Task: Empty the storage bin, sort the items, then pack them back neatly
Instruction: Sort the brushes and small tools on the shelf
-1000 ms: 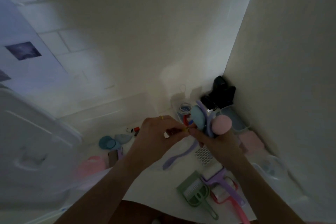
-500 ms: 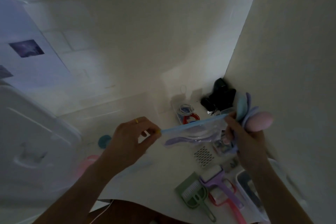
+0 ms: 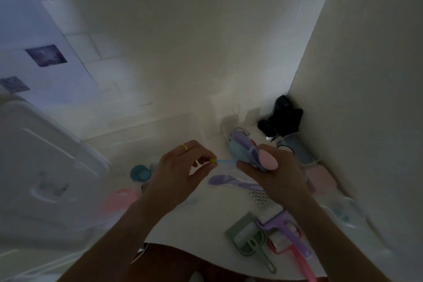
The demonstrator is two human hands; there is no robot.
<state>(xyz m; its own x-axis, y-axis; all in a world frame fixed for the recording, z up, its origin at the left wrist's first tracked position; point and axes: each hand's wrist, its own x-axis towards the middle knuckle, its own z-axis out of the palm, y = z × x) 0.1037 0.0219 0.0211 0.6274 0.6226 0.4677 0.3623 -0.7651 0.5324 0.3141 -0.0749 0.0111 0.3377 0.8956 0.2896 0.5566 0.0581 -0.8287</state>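
Note:
My right hand grips a bundle of silicone spoons, pink, purple and teal, together with one end of a clear zip bag. My left hand pinches the yellow slider on the bag's blue zip strip. A purple spoon shows through the bag below. The white storage bin stands at the left, blurred.
On the white surface lie a green dustpan, purple and pink lint rollers, a white grater, a pink box, teal and pink cups, and black objects in the wall corner.
My hands drew apart along the zip strip and have now come back close together. The spoon bundle swung to the right and has returned toward the centre.

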